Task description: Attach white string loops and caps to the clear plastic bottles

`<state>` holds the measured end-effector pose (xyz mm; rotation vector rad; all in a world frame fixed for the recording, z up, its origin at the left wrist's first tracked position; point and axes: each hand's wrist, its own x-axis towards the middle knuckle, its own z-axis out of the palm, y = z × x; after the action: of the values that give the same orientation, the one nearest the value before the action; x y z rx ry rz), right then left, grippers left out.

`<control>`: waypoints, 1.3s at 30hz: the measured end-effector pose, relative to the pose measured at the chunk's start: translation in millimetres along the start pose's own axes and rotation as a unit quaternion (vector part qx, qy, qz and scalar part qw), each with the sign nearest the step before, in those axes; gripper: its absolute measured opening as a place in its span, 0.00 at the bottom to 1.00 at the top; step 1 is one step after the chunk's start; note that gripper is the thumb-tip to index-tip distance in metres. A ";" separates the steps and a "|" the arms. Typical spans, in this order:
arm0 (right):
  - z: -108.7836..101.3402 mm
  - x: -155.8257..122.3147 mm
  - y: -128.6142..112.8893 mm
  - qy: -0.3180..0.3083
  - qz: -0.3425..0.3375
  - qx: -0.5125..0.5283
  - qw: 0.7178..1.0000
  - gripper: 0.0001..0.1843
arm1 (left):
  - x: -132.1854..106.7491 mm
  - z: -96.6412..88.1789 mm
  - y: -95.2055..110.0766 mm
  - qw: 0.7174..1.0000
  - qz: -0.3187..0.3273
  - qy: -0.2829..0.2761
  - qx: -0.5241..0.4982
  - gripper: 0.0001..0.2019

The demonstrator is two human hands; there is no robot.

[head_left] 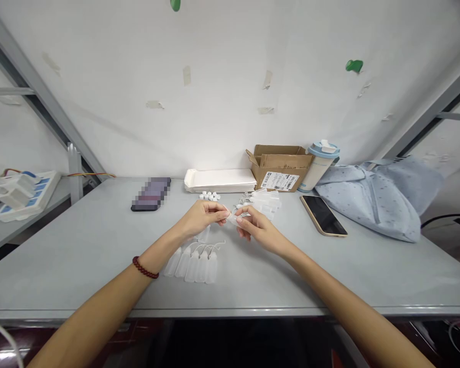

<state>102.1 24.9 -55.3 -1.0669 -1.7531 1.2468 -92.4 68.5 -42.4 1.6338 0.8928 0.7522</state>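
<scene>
In front of me, my left hand (pixel 205 214) and my right hand (pixel 257 228) meet over the middle of the desk, both with fingers pinched. Between them is a small translucent plastic bottle (pixel 233 219), mostly covered by the fingers. Below my left hand lies a row of several similar bottles (pixel 201 266), thin curved white strands at their tops. Part of another translucent piece (pixel 204 235) shows beneath the left hand. Behind my right hand is a pile of more such bottles (pixel 266 203). A cluster of small white caps (pixel 210 196) sits behind my left hand.
Along the wall stand a stack of white cards or envelopes (pixel 222 180), an open cardboard box (pixel 281 168) and a blue-lidded cup (pixel 317 166). A phone (pixel 324 215) and a light-blue fabric bag (pixel 368 199) lie right; a dark, blurred-out phone (pixel 151 194) and power strip (pixel 32 194) left.
</scene>
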 end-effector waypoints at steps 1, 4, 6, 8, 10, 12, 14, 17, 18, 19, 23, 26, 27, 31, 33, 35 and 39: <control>0.7 0.6 0.4 -0.003 0.014 0.030 0.999 0.15 | 0.2 0.0 -1.0 1.000 0.006 0.003 0.000 0.14; 1.9 1.7 0.4 -0.007 0.063 0.127 0.990 0.17 | 0.4 0.1 -2.1 1.000 0.019 0.006 -0.009 0.13; 1.8 1.8 -0.7 -0.006 0.087 0.172 0.981 0.18 | 0.3 0.0 -2.1 0.999 0.023 0.002 -0.024 0.13; 1.5 1.5 -2.1 -0.005 0.100 0.197 0.975 0.18 | 0.0 0.0 -1.6 0.999 0.028 -0.006 -0.039 0.12; 1.2 1.3 -3.5 -0.006 0.110 0.211 0.971 0.18 | -0.7 0.2 -0.5 0.998 0.032 -0.013 -0.051 0.12; 1.1 1.3 -4.2 -0.003 0.115 0.214 0.970 0.18 | -1.8 0.9 1.1 0.998 0.025 -0.017 -0.057 0.13; 1.0 1.4 -4.5 -0.002 0.113 0.210 0.971 0.18 | -2.8 2.1 2.9 0.998 0.012 -0.023 -0.056 0.13; 0.2 1.4 -4.5 -0.007 0.099 0.204 0.974 0.18 | -3.1 3.9 5.1 0.998 0.002 -0.025 -0.058 0.13; -0.1 1.4 -4.5 -0.008 0.094 0.204 0.974 0.18 | -3.0 4.3 5.8 0.998 -0.004 -0.022 -0.054 0.14; -0.5 1.4 -4.6 -0.007 0.091 0.203 0.975 0.18 | -2.9 4.6 6.5 0.999 -0.013 -0.019 -0.046 0.14; -1.2 1.2 -5.3 -0.007 0.091 0.200 0.975 0.17 | -3.7 4.4 10.4 0.999 -0.031 -0.024 0.019 0.16; -1.2 0.9 -5.7 -0.013 0.098 0.209 0.973 0.17 | -4.9 3.4 12.3 0.998 -0.004 -0.025 0.050 0.14; -1.4 0.9 -5.7 -0.015 0.101 0.215 0.971 0.17 | -5.2 3.1 12.3 0.998 0.006 -0.026 0.052 0.13; -2.4 1.3 -4.1 -0.020 0.124 0.251 0.960 0.18 | -5.5 2.3 10.6 0.998 0.032 -0.034 0.038 0.14; -2.7 1.8 -3.0 -0.026 0.137 0.267 0.954 0.18 | -5.6 2.5 10.7 0.998 0.034 -0.037 0.034 0.14; -2.5 2.2 -2.6 -0.027 0.137 0.269 0.953 0.18 | -5.9 3.0 11.9 0.998 0.030 -0.039 0.030 0.14; -0.2 2.5 -3.1 0.019 0.089 0.175 0.980 0.18 | -5.4 4.1 12.6 0.999 0.002 -0.032 0.028 0.13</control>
<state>100.6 26.7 -52.0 -1.0445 -1.3652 1.5658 -89.6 60.1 -31.2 1.6996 0.8727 0.6786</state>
